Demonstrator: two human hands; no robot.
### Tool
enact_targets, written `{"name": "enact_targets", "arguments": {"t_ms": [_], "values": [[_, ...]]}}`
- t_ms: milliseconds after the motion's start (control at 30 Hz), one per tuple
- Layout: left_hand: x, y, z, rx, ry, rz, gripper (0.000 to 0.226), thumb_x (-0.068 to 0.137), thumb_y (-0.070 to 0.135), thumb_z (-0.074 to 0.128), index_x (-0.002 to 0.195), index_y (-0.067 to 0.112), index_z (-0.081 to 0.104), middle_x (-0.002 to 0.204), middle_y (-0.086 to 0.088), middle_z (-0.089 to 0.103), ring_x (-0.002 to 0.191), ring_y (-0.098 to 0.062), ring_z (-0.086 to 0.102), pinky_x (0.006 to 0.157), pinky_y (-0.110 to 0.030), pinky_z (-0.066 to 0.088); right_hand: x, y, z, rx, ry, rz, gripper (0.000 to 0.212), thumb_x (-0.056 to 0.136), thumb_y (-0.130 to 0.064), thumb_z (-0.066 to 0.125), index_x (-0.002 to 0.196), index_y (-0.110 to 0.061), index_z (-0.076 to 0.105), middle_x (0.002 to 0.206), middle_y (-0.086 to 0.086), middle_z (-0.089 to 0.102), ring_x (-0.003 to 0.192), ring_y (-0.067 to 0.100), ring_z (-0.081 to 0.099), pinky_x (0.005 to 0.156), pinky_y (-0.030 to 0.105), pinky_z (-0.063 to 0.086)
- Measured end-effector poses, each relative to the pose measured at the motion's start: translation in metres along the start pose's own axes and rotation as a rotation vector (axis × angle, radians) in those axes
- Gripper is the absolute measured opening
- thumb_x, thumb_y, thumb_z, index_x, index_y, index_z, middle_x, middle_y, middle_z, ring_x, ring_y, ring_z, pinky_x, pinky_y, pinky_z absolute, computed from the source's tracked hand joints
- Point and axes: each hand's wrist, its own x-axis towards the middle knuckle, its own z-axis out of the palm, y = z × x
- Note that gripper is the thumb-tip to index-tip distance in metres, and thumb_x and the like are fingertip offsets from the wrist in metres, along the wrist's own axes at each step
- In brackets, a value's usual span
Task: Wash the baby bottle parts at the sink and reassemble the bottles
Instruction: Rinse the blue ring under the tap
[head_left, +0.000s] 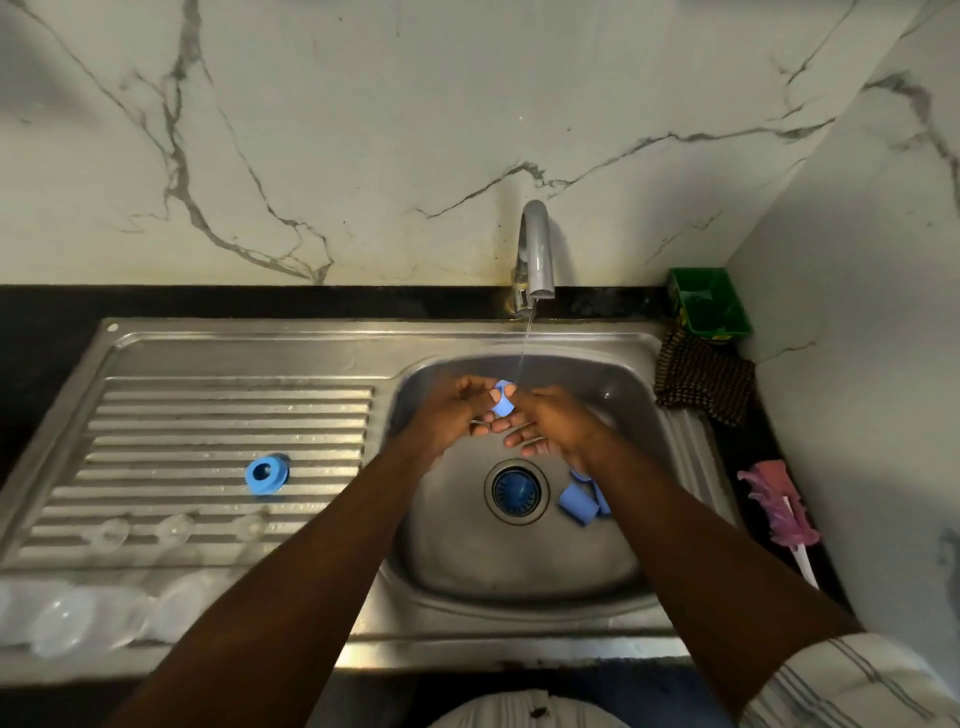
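- Where the black counter (47, 322) meets the marble wall (363, 130), a stainless-steel sink (363, 338) fills the middle of the frame, with its ribbed drainboard (208, 415) at the left and its basin (467, 561) at the right.
- Both forearms reach up from the bottom edge and meet over the basin's far side.
- The left hand (452, 410) has its fingers curled round a small blue bottle part (503, 402), held just under the water stream (524, 343).
- The right hand (556, 426) touches the same part with its upper fingers and its lower fingers lie nearly straight; I cannot tell whether it grips.
- Blurred clear bottles (67, 618) lie at the lower left, on the drainboard's near edge.
- A chrome faucet (537, 249) stands at the basin's back rim, running.
- A dark checked cloth (701, 376) hangs over the sink's right rim, just below a green tub (709, 301) in the corner.
- A pink bottle brush (776, 501) lies on the counter at the right edge.
- Blue caps (579, 501) lie in the basin, just right of the drain strainer (516, 489) and partly under the right forearm.
- A blue collar ring (266, 472) sits on the drainboard ribs, left of the basin.
- Three clear domed pieces (176, 527) sit in a row below the ring.
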Motion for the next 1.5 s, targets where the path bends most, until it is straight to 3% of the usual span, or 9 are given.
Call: {"name": "enact_targets", "arguments": {"t_ms": [100,267,367,533,667,833,933,1033,1500], "values": [[-0.017,-0.005,-0.004,0.056,0.02,0.048,0.034,0.09,0.01,0.073,0.122,0.005,0.066,0.111,-0.019,0.073,0.093,-0.024,0.071,0.079,-0.03,0.06,-0.009,0.003,0.006,0.007,-0.062,-0.001,0.044,0.101,-0.045,0.048,0.112,-0.008,0.069,0.1,0.01,0.076,0.082,0.023,0.069,0.074,0.035,0.052],[-0.046,-0.005,-0.012,0.255,0.106,0.17,0.027,0.082,-0.005,0.075,0.107,0.002,0.067,0.09,-0.003,0.068,0.07,-0.002,0.063,0.059,-0.008,0.049,-0.018,0.004,0.02,-0.017,-0.104,-0.036,0.032,0.1,-0.038,0.056,0.109,-0.01,0.069,0.096,0.01,0.076,0.08,0.023,0.071,0.072,0.034,0.055],[-0.062,-0.014,-0.028,0.46,0.179,0.234,0.031,0.074,0.013,0.085,0.101,0.011,0.069,0.093,0.001,0.071,0.076,-0.002,0.062,0.072,-0.015,0.045,-0.022,0.001,0.041,-0.004,-0.097,-0.113,0.016,0.097,-0.019,0.063,0.111,-0.012,0.062,0.085,0.008,0.075,0.072,0.019,0.07,0.064,0.028,0.054],[-0.09,-0.017,-0.067,0.598,0.335,0.33,0.045,0.068,0.026,0.078,0.107,0.004,0.071,0.098,-0.01,0.072,0.081,-0.013,0.059,0.074,-0.025,0.046,-0.022,-0.022,0.086,-0.139,-0.195,-0.27,0.023,0.094,-0.011,0.066,0.116,-0.013,0.06,0.094,0.005,0.071,0.073,0.019,0.068,0.068,0.032,0.053],[-0.112,-0.014,-0.118,0.653,0.327,0.275,0.042,0.073,0.023,0.087,0.109,0.01,0.07,0.099,-0.004,0.071,0.079,-0.013,0.061,0.075,-0.027,0.048,-0.022,-0.041,0.128,-0.167,-0.256,-0.297,0.02,0.092,-0.009,0.067,0.112,-0.008,0.063,0.083,0.006,0.072,0.07,0.017,0.066,0.065,0.029,0.051],[-0.122,-0.009,-0.191,0.773,0.302,0.187,0.039,0.07,0.012,0.084,0.108,0.016,0.074,0.1,0.0,0.072,0.069,0.008,0.059,0.06,-0.004,0.035,-0.012,-0.054,0.175,-0.154,-0.261,-0.28,0.022,0.097,-0.017,0.063,0.115,-0.006,0.065,0.098,0.012,0.072,0.075,0.024,0.067,0.06,0.028,0.05],[-0.122,-0.012,-0.231,0.889,0.325,0.085,0.044,0.07,0.012,0.084,0.113,0.015,0.072,0.111,-0.004,0.071,0.098,-0.017,0.065,0.074,-0.018,0.036,-0.009,-0.054,0.19,-0.129,-0.252,-0.24,0.022,0.098,-0.015,0.061,0.116,-0.004,0.064,0.098,0.01,0.07,0.074,0.024,0.065,0.063,0.029,0.051],[-0.114,-0.026,-0.265,0.953,0.349,0.003,0.046,0.071,0.011,0.085,0.114,0.014,0.069,0.118,-0.005,0.066,0.11,-0.024,0.06,0.08,-0.024,0.039,-0.001,-0.049,0.198,-0.129,-0.209,-0.225,0.021,0.097,-0.014,0.062,0.114,-0.004,0.065,0.099,0.01,0.071,0.075,0.023,0.066,0.067,0.033,0.052],[-0.088,-0.081,-0.296,1.075,0.222,-0.179,0.046,0.073,0.008,0.079,0.113,0.02,0.061,0.122,-0.008,0.06,0.107,-0.027,0.058,0.088,-0.033,0.049,0.013,-0.039,0.209,-0.155,-0.102,-0.248,0.018,0.095,-0.012,0.065,0.111,-0.005,0.066,0.1,0.011,0.073,0.078,0.022,0.07,0.066,0.031,0.054]]}}
